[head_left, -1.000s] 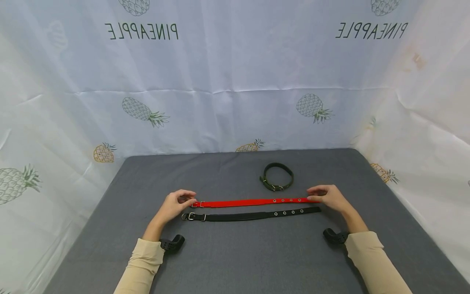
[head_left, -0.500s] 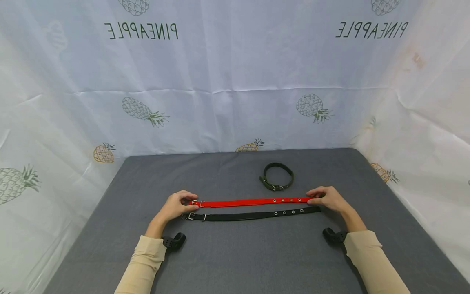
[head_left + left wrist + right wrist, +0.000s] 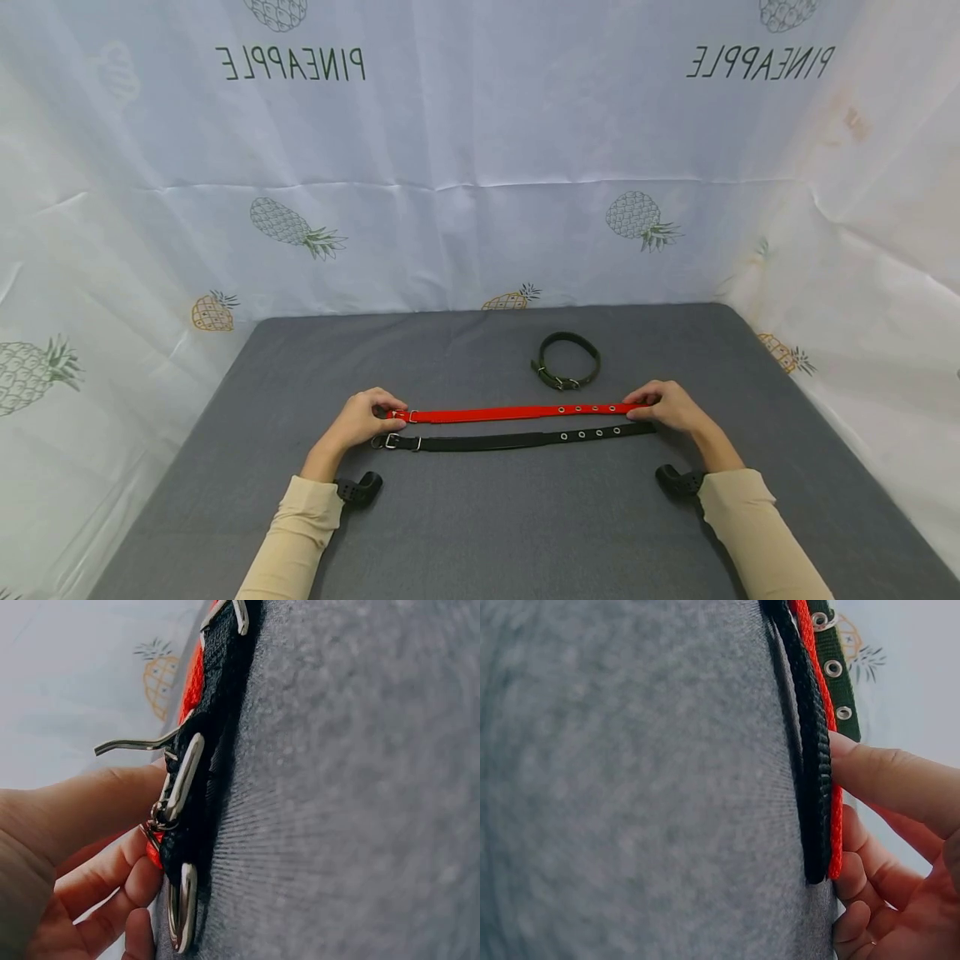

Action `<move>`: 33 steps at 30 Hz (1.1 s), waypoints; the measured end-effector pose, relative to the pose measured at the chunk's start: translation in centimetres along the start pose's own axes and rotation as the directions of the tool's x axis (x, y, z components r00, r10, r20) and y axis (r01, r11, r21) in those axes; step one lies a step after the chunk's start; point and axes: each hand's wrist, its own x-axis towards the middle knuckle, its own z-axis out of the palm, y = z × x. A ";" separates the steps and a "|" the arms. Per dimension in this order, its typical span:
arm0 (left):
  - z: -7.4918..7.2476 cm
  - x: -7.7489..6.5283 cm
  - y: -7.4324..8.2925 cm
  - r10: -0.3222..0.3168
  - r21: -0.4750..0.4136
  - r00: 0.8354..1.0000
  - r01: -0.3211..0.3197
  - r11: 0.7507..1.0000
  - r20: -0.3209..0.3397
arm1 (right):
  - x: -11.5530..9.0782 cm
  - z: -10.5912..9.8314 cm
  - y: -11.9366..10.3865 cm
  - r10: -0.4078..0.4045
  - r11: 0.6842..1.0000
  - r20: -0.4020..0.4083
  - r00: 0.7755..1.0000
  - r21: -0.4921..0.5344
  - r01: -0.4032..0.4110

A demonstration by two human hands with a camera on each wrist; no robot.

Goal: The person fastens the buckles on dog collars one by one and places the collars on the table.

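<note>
A red collar lies stretched straight across the grey table, buckle to the left, metal-ringed holes to the right. My left hand pinches its buckle end between thumb and fingers. At the other end, my right hand pinches the holed tip. Just in front, a black collar lies parallel with its buckle on the same side. In the left wrist view the black collar's buckle covers much of the red one. The right wrist view has my thumb against the red strap, beside the black tip.
Behind the red collar, a dark green collar is buckled into a loop. The grey-covered table meets a white pineapple-print cloth at the back and sides. A black wrist mount sits on each forearm.
My left hand has shifted slightly right, its thumb coming over the red collar's buckle end. My right fingers have closed on the holed end. The collars have stayed almost in place.
</note>
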 end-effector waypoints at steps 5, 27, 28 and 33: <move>-0.1 0.2 0.0 0.010 0.051 1.000 -0.011 0.999 0.005 | 0.1 0.0 0.0 0.012 1.000 0.008 1.000 -0.009 -0.012; -1.0 0.3 0.1 0.058 0.056 0.996 -0.054 0.997 -0.070 | 0.1 -0.9 -1.0 0.043 0.999 -0.017 0.999 -0.017 -0.043; -1.1 0.3 0.2 0.060 0.050 0.995 -0.056 0.997 -0.076 | 0.0 -1.0 -1.0 0.038 0.999 -0.023 0.999 -0.010 -0.038; -1.5 0.4 0.9 0.045 0.011 0.992 -0.044 0.999 -0.115 | 0.1 -1.3 -1.4 0.051 0.997 -0.061 0.997 0.062 -0.047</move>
